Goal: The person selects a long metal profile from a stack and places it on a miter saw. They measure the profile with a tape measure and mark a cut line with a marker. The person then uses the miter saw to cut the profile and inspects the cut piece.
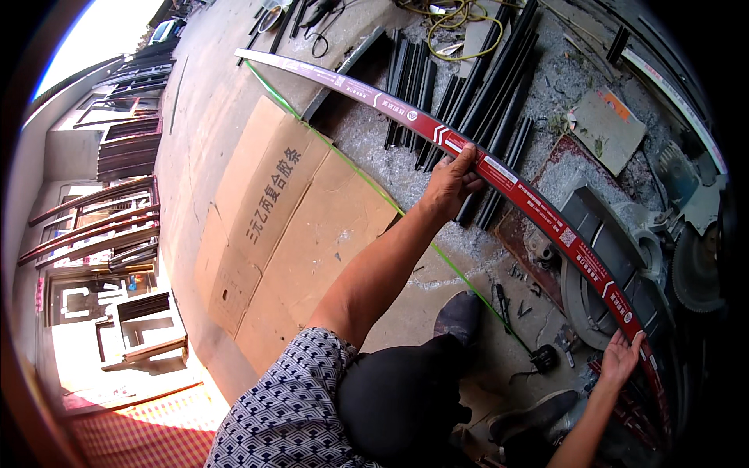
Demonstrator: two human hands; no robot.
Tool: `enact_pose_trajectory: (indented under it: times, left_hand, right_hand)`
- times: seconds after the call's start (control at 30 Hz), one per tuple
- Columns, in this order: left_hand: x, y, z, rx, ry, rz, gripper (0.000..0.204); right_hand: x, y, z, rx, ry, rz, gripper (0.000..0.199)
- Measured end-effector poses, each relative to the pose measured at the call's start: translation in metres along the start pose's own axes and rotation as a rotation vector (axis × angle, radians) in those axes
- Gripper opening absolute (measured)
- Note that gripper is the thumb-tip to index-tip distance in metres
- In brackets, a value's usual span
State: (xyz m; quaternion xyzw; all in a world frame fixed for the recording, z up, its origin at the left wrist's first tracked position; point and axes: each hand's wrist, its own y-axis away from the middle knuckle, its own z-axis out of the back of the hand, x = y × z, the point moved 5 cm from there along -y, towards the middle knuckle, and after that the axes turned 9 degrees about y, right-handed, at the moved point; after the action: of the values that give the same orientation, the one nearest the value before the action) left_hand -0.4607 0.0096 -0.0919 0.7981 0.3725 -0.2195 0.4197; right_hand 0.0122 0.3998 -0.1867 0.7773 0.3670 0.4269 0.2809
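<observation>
A long, straight profile bar (538,204) wrapped in red printed film, paler toward its far end, crosses the view from upper left to lower right. My left hand (452,185) grips it near the middle, thumb on the upper face and fingers curled beneath. Farther down its length, my right hand (620,359) holds its near part, with fingertips at the edge. Below the bar a green tape measure blade (402,210) stretches out from its dark case (544,358), which lies on the floor by my shoes. The blade's far tip reaches close to the bar's far end.
Flattened cardboard (289,226) covers the floor at left. Dark profile lengths (499,70) lie in stacks ahead among metal shavings. A cutting machine (601,273) with a round toothed blade (697,269) stands at right. Yellow hose (460,23) coils at the top; frames (129,148) line the left wall.
</observation>
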Motion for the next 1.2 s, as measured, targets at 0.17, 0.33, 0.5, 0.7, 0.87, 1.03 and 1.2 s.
enact_pose_trajectory:
  times: [0.17,0.33,0.5,0.7,0.87,1.03,1.2]
  left_hand:
    - [0.030,0.009,-0.006,0.057,0.032,0.078,0.031]
    - [0.076,0.033,-0.031,0.173,-0.109,0.272,0.044]
    - [0.078,0.033,-0.037,0.190,-0.138,0.225,0.040]
    - [0.091,0.020,-0.035,0.139,-0.119,0.235,0.027]
    - [0.083,0.016,-0.025,0.130,-0.091,0.232,0.019]
    - [0.076,0.002,-0.014,0.154,-0.058,0.177,0.019]
    - [0.062,-0.009,0.005,0.141,-0.074,0.198,0.021]
  right_hand:
    - [-0.039,0.005,-0.027,-0.038,-0.001,-0.017,0.043]
    - [-0.067,0.015,-0.051,-0.042,0.049,-0.009,0.045]
    - [-0.084,0.022,-0.067,-0.050,0.095,-0.024,0.051]
    - [-0.073,0.062,-0.086,0.031,0.295,-0.074,0.051]
    - [-0.067,0.090,-0.084,0.027,0.542,-0.043,0.037]
    - [-0.074,0.125,-0.052,0.022,0.971,0.109,0.026]
    - [-0.097,0.144,-0.003,-0.008,1.242,0.339,0.021]
